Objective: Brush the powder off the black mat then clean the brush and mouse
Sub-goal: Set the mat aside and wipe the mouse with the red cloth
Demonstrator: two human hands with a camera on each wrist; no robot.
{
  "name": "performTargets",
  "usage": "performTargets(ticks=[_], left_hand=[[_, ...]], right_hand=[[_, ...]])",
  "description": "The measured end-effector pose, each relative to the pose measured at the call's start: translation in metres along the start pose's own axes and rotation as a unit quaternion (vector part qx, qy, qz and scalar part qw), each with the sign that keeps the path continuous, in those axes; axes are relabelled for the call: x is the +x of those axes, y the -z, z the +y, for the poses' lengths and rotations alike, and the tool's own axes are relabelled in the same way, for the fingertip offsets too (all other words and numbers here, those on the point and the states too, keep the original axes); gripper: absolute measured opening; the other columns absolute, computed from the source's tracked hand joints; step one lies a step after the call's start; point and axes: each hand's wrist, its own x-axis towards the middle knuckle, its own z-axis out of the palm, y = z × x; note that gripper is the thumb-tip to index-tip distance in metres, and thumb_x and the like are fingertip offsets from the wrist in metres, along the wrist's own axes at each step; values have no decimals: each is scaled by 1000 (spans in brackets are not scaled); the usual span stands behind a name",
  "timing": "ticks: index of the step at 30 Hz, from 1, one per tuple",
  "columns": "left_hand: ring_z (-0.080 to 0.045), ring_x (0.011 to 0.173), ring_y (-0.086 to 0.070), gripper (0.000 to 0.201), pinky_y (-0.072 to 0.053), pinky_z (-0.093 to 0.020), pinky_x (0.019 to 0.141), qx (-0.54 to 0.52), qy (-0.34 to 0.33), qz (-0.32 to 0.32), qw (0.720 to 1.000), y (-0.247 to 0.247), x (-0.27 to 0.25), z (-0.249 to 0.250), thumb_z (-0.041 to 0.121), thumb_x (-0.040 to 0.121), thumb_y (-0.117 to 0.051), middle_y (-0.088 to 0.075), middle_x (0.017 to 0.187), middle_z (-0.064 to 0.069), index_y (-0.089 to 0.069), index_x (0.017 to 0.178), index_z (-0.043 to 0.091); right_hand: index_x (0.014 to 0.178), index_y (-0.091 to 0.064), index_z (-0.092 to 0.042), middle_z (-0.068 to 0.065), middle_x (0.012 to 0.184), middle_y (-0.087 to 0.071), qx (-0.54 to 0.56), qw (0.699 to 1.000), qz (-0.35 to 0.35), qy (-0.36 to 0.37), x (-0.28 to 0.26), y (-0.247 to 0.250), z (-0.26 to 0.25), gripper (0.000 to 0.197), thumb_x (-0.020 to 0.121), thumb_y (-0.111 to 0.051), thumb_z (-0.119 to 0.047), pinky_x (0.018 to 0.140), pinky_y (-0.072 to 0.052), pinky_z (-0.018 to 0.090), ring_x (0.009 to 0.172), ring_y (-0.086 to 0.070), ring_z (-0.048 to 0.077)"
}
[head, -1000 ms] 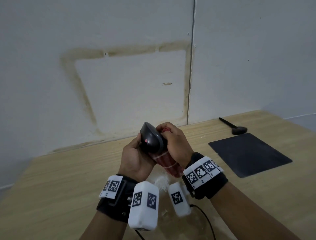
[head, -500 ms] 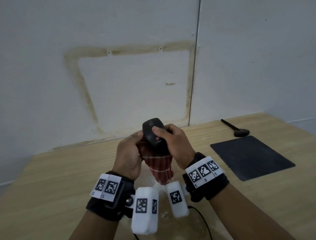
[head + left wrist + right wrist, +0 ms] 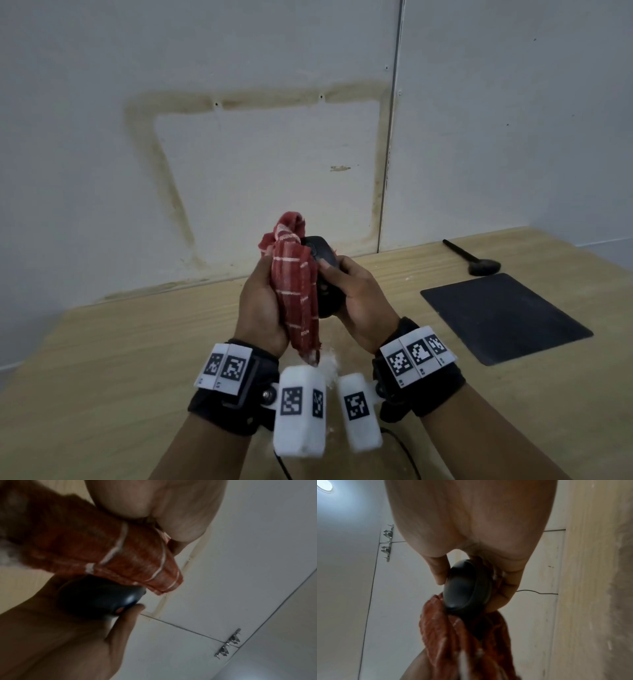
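Since half a second back, cloth (image 3: 297,287) has swung from hanging under the mouse (image 3: 322,274) to standing up along its left side, top bunched above it; mouse has rolled so its back faces right.

My left hand (image 3: 260,308) has its fingers curled round the red-and-white cloth, pressing it against the mouse. Left wrist view confirms it: cloth (image 3: 106,547) lies right on top of the mouse (image 3: 101,599), touching. My right hand (image 3: 359,308) has fingers and thumb wrapped round the mouse body; right wrist view shows thumb on one edge, fingers behind, cloth (image 3: 453,635) trailing off the near end.

Both held up off the surface (image 3: 102,359), roughly centre. Lower cloth tail hangs just over a small white powder pile (image 3: 327,365) near my wrists.

Step, as I read it: wiping the mouse, the last part. Black mat (image 3: 503,317) looks free of powder, far right. Brush (image 3: 474,262) lies beyond it, apart from the mat; can't tell if it's clean.

Next move probably wants: rotate the mouse in the right hand, drag cloth over remaining faces. Keep the cloth tail out of the powder, else it re-dusts the mouse.
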Motion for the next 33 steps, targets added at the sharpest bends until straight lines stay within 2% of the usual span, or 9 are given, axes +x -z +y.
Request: performTargets(ticks=[5, 8, 15, 19, 22, 26, 28, 30, 33], left_hand=[[-35, 104, -69, 45, -59, -46, 85, 93, -19, -67, 993, -31, 7, -29, 39, 103, -40, -70, 116, -20, -58, 129, 8], [-31, 108, -68, 36, -55, -46, 90, 161, -29, -78, 983, -43, 17, -46, 35, 101, -45, -72, 116, -11, -58, 129, 17], [-36, 90, -70, 48, -57, -53, 84, 159, -30, -33, 986, -76, 36, -64, 45, 103, -38, -73, 104, -22, -64, 121, 8], [-36, 85, -68, 46, -54, -62, 88, 103, -9, 43, 994, -89, 48, -64, 47, 101, -43, -72, 88, -17, -72, 92, 13], [-31, 82, -64, 40, -56, -52, 86, 91, -4, 77, 993, -84, 53, -64, 46, 98, -52, -68, 77, -9, -69, 79, 15], [-38, 95, -71, 47, -53, -60, 91, 94, -24, 110, 989, -76, 52, -72, 51, 88, -64, -76, 96, -15, -74, 98, 6], [-40, 98, -70, 56, -54, -59, 88, 83, -1, 102, 991, -78, 50, -73, 58, 86, -61, -75, 103, -17, -73, 107, 7], [-39, 90, -68, 69, -57, -51, 74, 81, 39, 51, 995, -84, 48, -72, 66, 91, -47, -71, 103, -19, -68, 116, 5], [-37, 99, -70, 70, -57, -54, 83, 80, 48, 10, 996, -99, 39, -73, 67, 95, -37, -71, 110, -20, -66, 120, 8]], right_hand=[[107, -60, 0, 10, 77, -65, -81, 991, 93, 51, 1, 33, -25, 16, 92, -60, 3, 48, -48, 25, 58, -59, 18], [111, -65, 3, 11, 80, -67, -101, 981, 146, 78, 4, 58, -37, 23, 89, -59, 9, 51, -52, 25, 58, -61, 17], [100, -69, 7, 7, 68, -68, -142, 980, 134, 43, 4, 91, -45, 18, 90, -68, -8, 49, -53, 28, 51, -64, 15], [101, -77, -3, 2, 73, -74, -192, 977, 76, 47, -2, 98, -46, 25, 91, -70, -26, 58, -57, 27, 61, -70, 12], [93, -78, -7, 2, 73, -73, -201, 976, 67, 39, -3, 99, -44, 29, 92, -68, -34, 58, -58, 31, 63, -70, 12], [113, -74, -6, 8, 87, -71, -189, 979, 78, 22, 0, 97, -49, 36, 99, -57, -35, 52, -58, 36, 63, -69, 18], [140, -57, -23, 5, 108, -69, -227, 972, 61, 24, -1, 95, -48, 40, 102, -51, -36, 46, -55, 34, 68, -71, 22], [148, -44, -37, 3, 108, -68, -299, 952, 49, 36, -1, 96, -44, 43, 105, -43, -41, 43, -50, 27, 65, -69, 20], [144, -47, -42, -5, 109, -67, -375, 923, 52, 74, 0, 100, -44, 44, 104, -33, -53, 66, -53, 24, 79, -63, 6]])
